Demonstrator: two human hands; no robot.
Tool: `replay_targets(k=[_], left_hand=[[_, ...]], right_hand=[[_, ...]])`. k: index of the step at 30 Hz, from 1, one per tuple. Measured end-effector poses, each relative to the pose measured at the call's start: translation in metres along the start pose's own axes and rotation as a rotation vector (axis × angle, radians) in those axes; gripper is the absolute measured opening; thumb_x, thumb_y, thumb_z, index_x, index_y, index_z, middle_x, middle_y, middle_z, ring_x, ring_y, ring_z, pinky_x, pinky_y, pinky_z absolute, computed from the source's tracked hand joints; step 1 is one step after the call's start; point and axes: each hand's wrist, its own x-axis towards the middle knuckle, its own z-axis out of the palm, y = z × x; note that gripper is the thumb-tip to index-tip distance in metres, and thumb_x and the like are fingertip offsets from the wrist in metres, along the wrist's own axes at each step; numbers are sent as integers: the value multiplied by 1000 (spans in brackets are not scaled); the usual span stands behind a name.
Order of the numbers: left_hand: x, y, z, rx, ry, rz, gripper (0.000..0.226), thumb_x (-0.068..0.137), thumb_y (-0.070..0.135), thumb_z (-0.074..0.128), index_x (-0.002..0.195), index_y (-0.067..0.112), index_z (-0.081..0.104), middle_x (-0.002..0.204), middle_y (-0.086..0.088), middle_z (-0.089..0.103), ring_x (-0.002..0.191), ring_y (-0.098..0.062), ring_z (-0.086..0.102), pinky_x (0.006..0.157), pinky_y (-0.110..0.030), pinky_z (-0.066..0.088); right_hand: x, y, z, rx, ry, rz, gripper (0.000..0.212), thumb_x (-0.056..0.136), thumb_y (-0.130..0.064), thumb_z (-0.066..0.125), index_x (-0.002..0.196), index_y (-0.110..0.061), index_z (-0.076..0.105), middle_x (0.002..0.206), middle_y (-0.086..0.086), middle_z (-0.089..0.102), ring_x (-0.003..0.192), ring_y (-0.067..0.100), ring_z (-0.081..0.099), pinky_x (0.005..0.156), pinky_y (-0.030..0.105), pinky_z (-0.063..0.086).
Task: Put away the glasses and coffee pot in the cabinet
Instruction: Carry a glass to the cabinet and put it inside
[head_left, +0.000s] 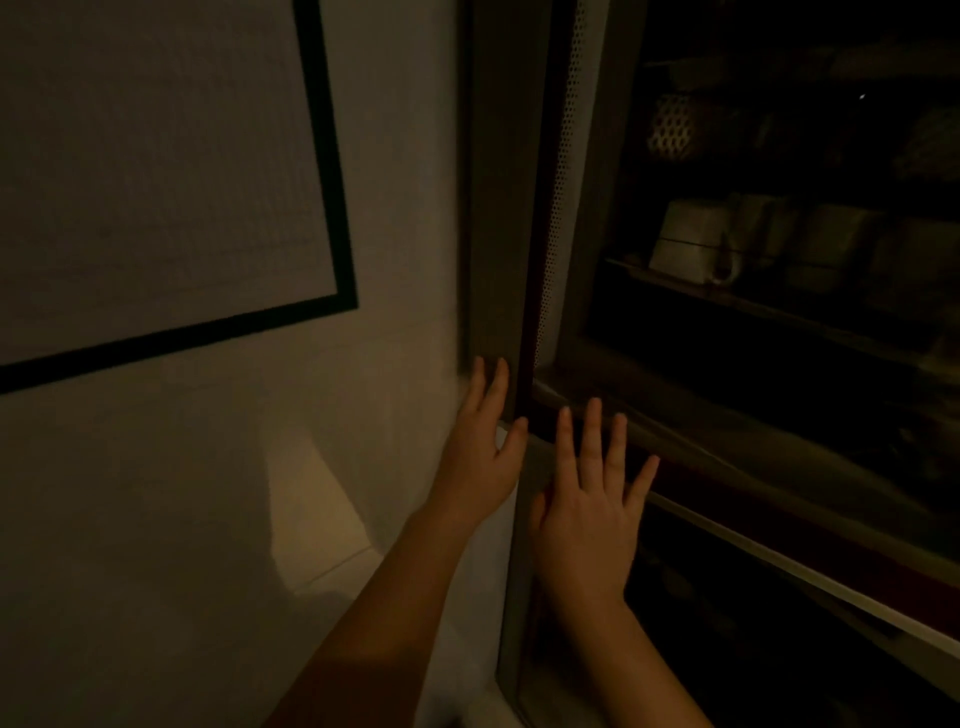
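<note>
While the room is dim, these lines keep to what shows.

Step in hand: judged from the hands, working the cabinet door (498, 218) at the cabinet's left edge; whether it is swinging open or closed cannot be told.

Left hand (480, 457): fingers straight and spread, lying against the outer face of the door near its lower end, thumb at the door's edge. Grip open, holding nothing.

Right hand (587, 525): fingers straight and fanned, raised in front of the cabinet (587, 270) just beside the door edge; whether it touches the frame is unclear. Grip open, holding nothing.

Task's things: no glasses or coffee pot can be made out for certain. Pale mugs (691, 241) stand on a shelf (769, 306) inside, with a patterned vessel (670, 127) on the shelf above; the interior is too dark to name more.

Surroundings: a black-framed picture (332, 208) hangs on the wall (405, 208) left of the cabinet.

Next move: probably calls for a steady push or pull along the door edge, keeping fingers out of the gap by the frame, and fetching the pieces if none is stowed yet.
</note>
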Motion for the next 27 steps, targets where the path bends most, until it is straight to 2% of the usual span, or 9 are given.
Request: replay_targets(k=[3,6,10,13,19,21,27], left_hand=[[18,-6,12,-28,-48,17,61,101,26,44,151,26,10,162,1,-1,146,-7,5,106,-3,5],[34,-10,22,-59,-106,53,64,100,31,46,149,33,5,161,3,-1,141,2,2,101,3,4],[51,-14,35,-99,-168,82,72,97,36,52,152,35,6,161,6,-1,136,4,4,107,-15,15],[61,-17,44,-125,-196,103,73,96,38,52,152,36,5,162,4,-1,137,1,7,109,-22,18],[76,-25,60,-167,-224,138,73,96,36,53,148,40,2,159,8,-3,142,-2,1,111,-22,11],[79,-27,62,-179,-219,141,74,96,34,55,148,39,3,157,11,-2,141,-2,2,111,-21,13],[85,-29,68,-194,-214,149,74,94,34,55,148,38,5,161,5,3,141,-1,3,115,-28,16]], right_hand=[[12,7,9,-50,5,48,89,76,-28,70,151,-16,23,160,10,10,148,29,1,115,58,-2],[23,9,22,-118,-6,111,90,76,-30,70,151,-17,23,161,9,7,148,29,-2,115,61,-1],[36,11,38,-172,2,173,90,75,-30,74,150,-18,26,161,8,7,148,30,-2,113,64,1],[42,15,47,-187,21,197,88,76,-30,73,150,-18,28,160,8,9,148,31,-1,113,65,2],[50,23,57,-214,35,224,82,79,-33,69,149,-18,29,160,8,9,148,31,1,112,66,3],[51,25,59,-215,30,224,79,81,-35,65,149,-18,28,160,8,8,148,31,0,112,66,4],[53,30,62,-221,7,236,81,80,-38,64,150,-19,27,160,8,9,148,31,0,112,65,4]])
